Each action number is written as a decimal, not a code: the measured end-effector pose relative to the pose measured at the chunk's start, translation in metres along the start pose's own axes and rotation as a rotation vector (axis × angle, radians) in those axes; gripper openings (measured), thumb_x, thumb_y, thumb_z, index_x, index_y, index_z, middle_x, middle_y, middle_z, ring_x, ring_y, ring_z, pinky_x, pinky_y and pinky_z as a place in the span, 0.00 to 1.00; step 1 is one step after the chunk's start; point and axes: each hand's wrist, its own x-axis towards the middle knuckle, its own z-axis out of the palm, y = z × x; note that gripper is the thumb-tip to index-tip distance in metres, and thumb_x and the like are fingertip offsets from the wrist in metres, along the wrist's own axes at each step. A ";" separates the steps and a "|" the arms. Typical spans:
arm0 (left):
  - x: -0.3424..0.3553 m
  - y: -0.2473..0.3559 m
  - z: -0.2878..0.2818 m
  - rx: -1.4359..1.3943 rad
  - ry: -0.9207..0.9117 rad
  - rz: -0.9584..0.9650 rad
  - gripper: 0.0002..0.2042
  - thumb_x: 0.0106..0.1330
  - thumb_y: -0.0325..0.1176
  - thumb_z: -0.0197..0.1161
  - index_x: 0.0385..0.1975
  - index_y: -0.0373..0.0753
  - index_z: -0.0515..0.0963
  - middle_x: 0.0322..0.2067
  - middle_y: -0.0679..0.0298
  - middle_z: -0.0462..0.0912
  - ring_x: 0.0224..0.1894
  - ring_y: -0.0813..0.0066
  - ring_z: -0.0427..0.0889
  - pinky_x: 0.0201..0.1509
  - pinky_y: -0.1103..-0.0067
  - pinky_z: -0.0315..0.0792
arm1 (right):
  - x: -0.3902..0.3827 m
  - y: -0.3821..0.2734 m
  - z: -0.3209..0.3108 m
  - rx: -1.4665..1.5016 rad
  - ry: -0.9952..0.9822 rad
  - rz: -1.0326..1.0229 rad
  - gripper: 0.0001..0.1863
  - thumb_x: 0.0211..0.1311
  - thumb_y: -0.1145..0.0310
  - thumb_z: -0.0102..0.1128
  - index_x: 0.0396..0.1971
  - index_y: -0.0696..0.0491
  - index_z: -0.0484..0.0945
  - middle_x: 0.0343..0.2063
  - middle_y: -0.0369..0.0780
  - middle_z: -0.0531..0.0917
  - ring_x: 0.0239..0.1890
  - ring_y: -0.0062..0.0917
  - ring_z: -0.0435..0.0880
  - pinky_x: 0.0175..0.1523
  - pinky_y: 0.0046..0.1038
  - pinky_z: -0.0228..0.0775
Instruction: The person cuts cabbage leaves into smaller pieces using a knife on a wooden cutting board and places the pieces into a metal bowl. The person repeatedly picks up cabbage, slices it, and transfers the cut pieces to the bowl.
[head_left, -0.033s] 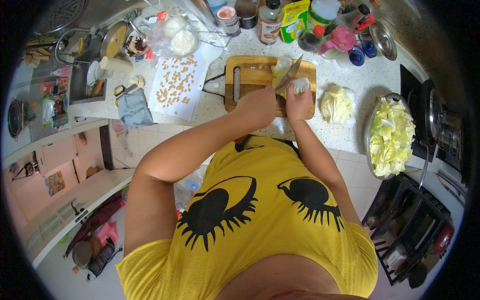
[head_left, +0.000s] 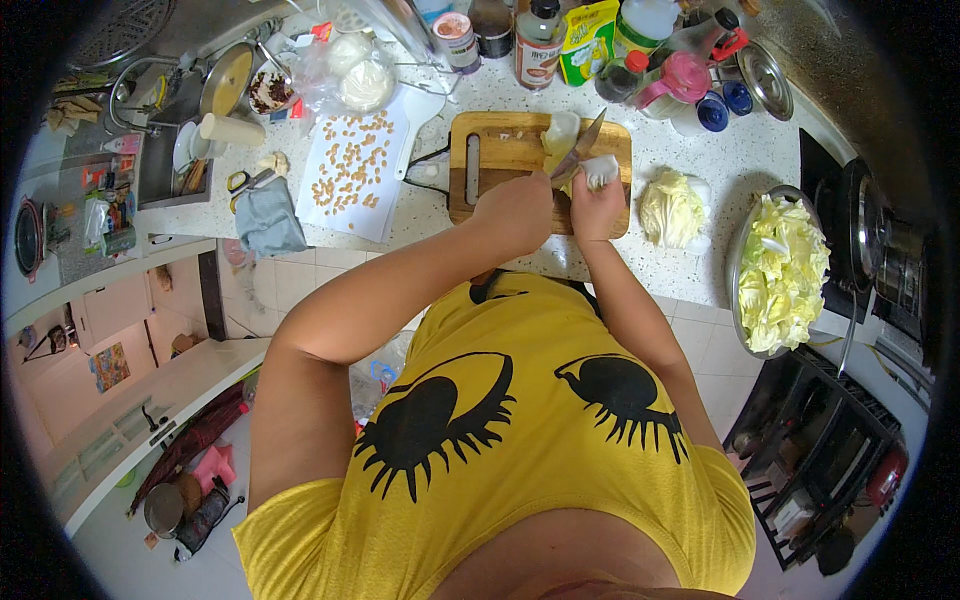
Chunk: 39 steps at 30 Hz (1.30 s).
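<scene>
My left hand (head_left: 515, 215) is closed in a fist round the handle of a knife (head_left: 575, 155), which is mostly hidden; its blade slants up to the right over the wooden cutting board (head_left: 500, 160). Just right of the blade, my right hand (head_left: 597, 207) grips a white piece of cabbage (head_left: 601, 172). Against the blade's far side lies a pale cabbage leaf piece (head_left: 563, 130) on the board. A larger chunk of cabbage (head_left: 672, 210) rests on the counter to the right. Further right, cut cabbage leaves (head_left: 785, 275) fill a metal bowl (head_left: 737, 300).
Left of the board, peanuts lie scattered on a white sheet (head_left: 320, 150), beside a grey cloth (head_left: 270, 220). Bottles and jars, including a sauce bottle (head_left: 540, 50), line the back. A pot lid (head_left: 766, 80) leans there. The sink (head_left: 150, 185) is far left.
</scene>
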 end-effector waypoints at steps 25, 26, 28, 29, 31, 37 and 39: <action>-0.087 -0.147 0.033 0.177 0.385 0.295 0.22 0.52 0.28 0.62 0.51 0.45 0.75 0.26 0.62 0.75 0.26 0.62 0.78 0.28 0.70 0.72 | 0.033 0.001 -0.061 0.669 0.143 0.694 0.12 0.56 0.77 0.59 0.42 0.59 0.74 0.38 0.40 0.81 0.39 0.23 0.80 0.45 0.24 0.71; -0.084 -0.153 0.035 0.202 0.375 0.312 0.22 0.52 0.28 0.61 0.50 0.46 0.75 0.26 0.62 0.74 0.26 0.62 0.78 0.27 0.70 0.72 | 0.034 0.000 -0.062 0.679 0.134 0.679 0.12 0.57 0.77 0.59 0.42 0.59 0.73 0.39 0.41 0.81 0.40 0.23 0.80 0.45 0.24 0.71; -0.080 -0.162 0.041 0.247 0.358 0.341 0.21 0.52 0.27 0.61 0.50 0.47 0.75 0.25 0.62 0.74 0.25 0.62 0.77 0.27 0.70 0.72 | 0.036 -0.007 -0.064 0.675 0.122 0.652 0.12 0.57 0.77 0.58 0.43 0.59 0.73 0.39 0.41 0.82 0.40 0.23 0.80 0.46 0.24 0.71; -0.075 -0.166 0.045 0.263 0.363 0.369 0.21 0.52 0.27 0.60 0.49 0.47 0.75 0.25 0.62 0.73 0.25 0.61 0.76 0.27 0.69 0.71 | 0.037 -0.011 -0.066 0.663 0.123 0.642 0.12 0.57 0.77 0.59 0.42 0.59 0.74 0.38 0.40 0.82 0.39 0.22 0.80 0.46 0.23 0.71; -0.062 -0.169 0.049 0.290 0.374 0.425 0.21 0.53 0.27 0.60 0.49 0.48 0.75 0.25 0.62 0.73 0.25 0.61 0.76 0.27 0.68 0.71 | 0.039 -0.015 -0.067 0.654 0.117 0.609 0.12 0.57 0.76 0.60 0.42 0.59 0.75 0.38 0.39 0.82 0.39 0.21 0.79 0.46 0.23 0.70; -0.019 -0.162 0.057 0.325 0.356 0.456 0.21 0.54 0.30 0.62 0.50 0.49 0.74 0.29 0.64 0.73 0.34 0.64 0.75 0.35 0.67 0.70 | 0.044 -0.024 -0.070 0.695 0.111 0.537 0.11 0.58 0.76 0.59 0.42 0.60 0.76 0.39 0.39 0.82 0.40 0.20 0.79 0.47 0.22 0.70; -0.005 -0.163 0.059 0.334 0.358 0.455 0.21 0.54 0.30 0.62 0.50 0.48 0.74 0.30 0.63 0.72 0.37 0.64 0.74 0.37 0.68 0.69 | 0.046 -0.032 -0.074 0.710 0.115 0.490 0.11 0.58 0.77 0.59 0.42 0.60 0.76 0.40 0.39 0.82 0.40 0.20 0.79 0.47 0.22 0.70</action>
